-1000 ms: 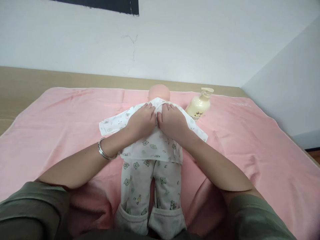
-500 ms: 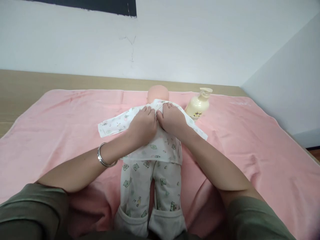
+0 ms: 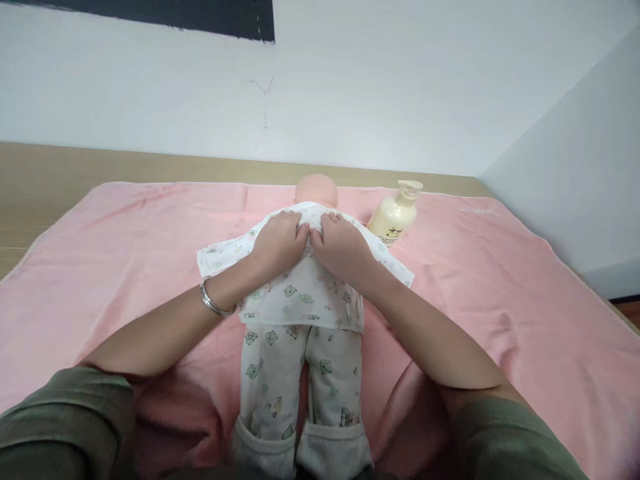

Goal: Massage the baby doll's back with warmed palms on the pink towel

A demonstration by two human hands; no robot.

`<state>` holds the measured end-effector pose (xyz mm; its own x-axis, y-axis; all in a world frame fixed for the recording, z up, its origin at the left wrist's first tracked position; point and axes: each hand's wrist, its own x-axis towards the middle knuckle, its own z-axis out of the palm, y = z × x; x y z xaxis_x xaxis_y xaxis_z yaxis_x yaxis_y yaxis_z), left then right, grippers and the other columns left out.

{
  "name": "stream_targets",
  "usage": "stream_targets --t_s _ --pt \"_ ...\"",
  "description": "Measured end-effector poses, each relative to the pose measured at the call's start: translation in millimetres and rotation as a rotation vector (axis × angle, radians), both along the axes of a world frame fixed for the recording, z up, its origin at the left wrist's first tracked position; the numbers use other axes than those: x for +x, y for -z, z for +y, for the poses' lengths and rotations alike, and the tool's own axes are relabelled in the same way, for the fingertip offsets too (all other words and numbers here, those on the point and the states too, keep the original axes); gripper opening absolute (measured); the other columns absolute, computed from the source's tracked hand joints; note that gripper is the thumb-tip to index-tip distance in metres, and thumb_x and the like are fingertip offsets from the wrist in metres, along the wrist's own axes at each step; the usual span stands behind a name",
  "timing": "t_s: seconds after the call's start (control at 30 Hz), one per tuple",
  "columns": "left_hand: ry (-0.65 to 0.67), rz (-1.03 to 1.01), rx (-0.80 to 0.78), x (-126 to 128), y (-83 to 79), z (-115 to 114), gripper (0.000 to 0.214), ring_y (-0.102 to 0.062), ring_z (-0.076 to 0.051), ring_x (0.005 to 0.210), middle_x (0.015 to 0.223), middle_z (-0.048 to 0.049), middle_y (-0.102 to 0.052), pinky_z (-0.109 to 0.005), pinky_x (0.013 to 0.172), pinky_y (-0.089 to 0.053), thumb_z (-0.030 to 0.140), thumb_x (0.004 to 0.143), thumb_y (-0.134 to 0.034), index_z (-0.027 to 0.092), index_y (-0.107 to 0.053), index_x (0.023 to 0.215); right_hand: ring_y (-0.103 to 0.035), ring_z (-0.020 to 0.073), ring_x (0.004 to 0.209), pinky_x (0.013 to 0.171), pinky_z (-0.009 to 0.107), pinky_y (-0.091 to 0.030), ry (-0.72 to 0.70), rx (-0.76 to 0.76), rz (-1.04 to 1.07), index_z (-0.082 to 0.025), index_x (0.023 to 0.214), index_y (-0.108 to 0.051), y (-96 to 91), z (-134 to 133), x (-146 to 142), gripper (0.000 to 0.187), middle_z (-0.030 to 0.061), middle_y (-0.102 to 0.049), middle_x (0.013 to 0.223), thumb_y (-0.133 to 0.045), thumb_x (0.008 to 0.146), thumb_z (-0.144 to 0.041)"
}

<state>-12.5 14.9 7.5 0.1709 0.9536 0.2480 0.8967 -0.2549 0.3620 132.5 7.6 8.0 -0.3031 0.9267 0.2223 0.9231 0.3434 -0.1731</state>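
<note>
A bald baby doll (image 3: 316,189) lies lengthwise in front of me, its head at the far end. It wears a white printed shirt (image 3: 305,300) and matching trousers (image 3: 273,387) with folded cuffs. My left hand (image 3: 284,241) rests on the left of the shirt's upper part, fingers stretched out and thumb apart. Beside it my right hand (image 3: 341,245) lies flat on the right half, thumb toward the left one. Both hands look open, though the fingertips are partly hidden. The shirt's sleeves spread out to either side.
Just right of the doll's shoulder a pump bottle (image 3: 396,215) of pale yellow liquid leans over on the pink blanket (image 3: 480,300). The blanket has folds and covers a wooden surface (image 3: 100,159). A white wall (image 3: 375,87) stands close behind.
My hands have shifted slightly apart and nearer to me, the fingers now lying flatter. The shirt's neck area, creased before, looks smoother. The view has tilted up a little.
</note>
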Motion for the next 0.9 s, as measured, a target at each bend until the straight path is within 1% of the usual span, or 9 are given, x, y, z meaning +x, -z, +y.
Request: stream_targets --t_s 0.13,0.23,0.37,0.5,0.6,0.7,0.77,0.83,0.9 --pt "0.118 0.096 0.097 6 -2.8 -17 0.025 -0.064 -0.028 0.095 0.093 -0.0137 -0.066 -0.041 0.090 -0.052 0.015 0.093 -0.035 0.020 -0.056 0.080 -0.045 0.0386 0.141 0.118 0.056 -0.034 0.054 -0.109 0.064 0.001 0.138 -0.050 -4.2 15 3 0.052 0.0256 -0.054 0.148 -0.036 0.102 -0.035" --pt "0.104 0.058 0.050 6 -3.7 -14 0.023 -0.064 -0.027 0.095 0.095 -0.0129 -0.066 -0.041 0.091 -0.052 0.015 0.094 -0.035 0.020 -0.056 0.084 -0.048 0.0390 0.137 0.115 0.057 -0.037 0.050 -0.062 0.062 -0.002 0.133 -0.054 -0.7 14 1 0.047 0.0245 -0.058 0.142 -0.036 0.102 -0.032" --pt "0.076 -0.014 -0.027 -1 2.4 6 0.023 -0.063 -0.027 0.100 0.103 -0.0139 -0.068 -0.042 0.096 -0.051 0.023 0.095 -0.036 0.017 -0.058 0.095 -0.058 0.0368 0.119 0.104 0.052 -0.047 0.003 0.072 0.009 -0.005 0.122 -0.060 9.4 -4 -4 0.041 0.0233 -0.066 0.123 -0.032 0.103 -0.028" --pt "0.055 -0.078 0.034 -2 13.1 16 0.030 -0.060 -0.028 0.109 0.111 -0.0142 -0.068 -0.045 0.105 -0.048 0.027 0.096 -0.033 0.015 -0.059 0.105 -0.055 0.0369 0.128 0.110 0.050 -0.045 -0.083 0.166 -0.054 -0.002 0.132 -0.056 14.3 -18 -6 0.044 0.0267 -0.063 0.130 -0.029 0.102 -0.021" --pt "0.061 -0.060 0.070 3 15.8 4 0.034 -0.060 -0.029 0.111 0.115 -0.0165 -0.067 -0.046 0.107 -0.048 0.025 0.097 -0.030 0.013 -0.060 0.109 -0.054 0.0377 0.129 0.111 0.052 -0.043 -0.084 0.083 -0.029 -0.002 0.132 -0.056 8.9 -8 -1 0.046 0.0255 -0.063 0.131 -0.027 0.103 -0.024" --pt "0.147 0.018 0.114 8 13.4 -17 0.041 -0.056 -0.032 0.125 0.126 -0.0218 -0.063 -0.048 0.115 -0.044 0.021 0.098 -0.027 0.006 -0.060 0.117 -0.051 0.0397 0.131 0.112 0.054 -0.042 0.039 -0.075 0.032 -0.001 0.131 -0.055 0.6 13 6 0.049 0.0260 -0.061 0.135 -0.032 0.102 -0.034" --pt "0.200 0.041 0.128 9 10.1 -24 0.042 -0.051 -0.033 0.135 0.135 -0.0238 -0.059 -0.048 0.120 -0.040 0.019 0.098 -0.028 0.003 -0.058 0.123 -0.050 0.0395 0.131 0.113 0.052 -0.041 0.103 -0.119 0.060 0.001 0.130 -0.055 -2.8 23 9 0.052 0.0276 -0.059 0.136 -0.036 0.101 -0.039" --pt "0.199 0.019 0.081 7 6.6 -21 0.040 -0.053 -0.032 0.134 0.135 -0.0229 -0.061 -0.048 0.119 -0.042 0.019 0.097 -0.029 0.005 -0.058 0.121 -0.052 0.0386 0.129 0.112 0.050 -0.041 0.111 -0.103 0.057 0.001 0.127 -0.057 -3.1 24 9 0.051 0.0276 -0.060 0.134 -0.037 0.101 -0.039" --pt "0.158 -0.021 0.010 2 4.4 -9 0.035 -0.060 -0.030 0.122 0.124 -0.0200 -0.066 -0.047 0.112 -0.048 0.021 0.098 -0.031 0.009 -0.061 0.111 -0.054 0.0389 0.127 0.111 0.051 -0.042 0.106 -0.063 0.035 -0.001 0.125 -0.059 -0.6 16 6 0.049 0.0266 -0.062 0.132 -0.037 0.101 -0.038"
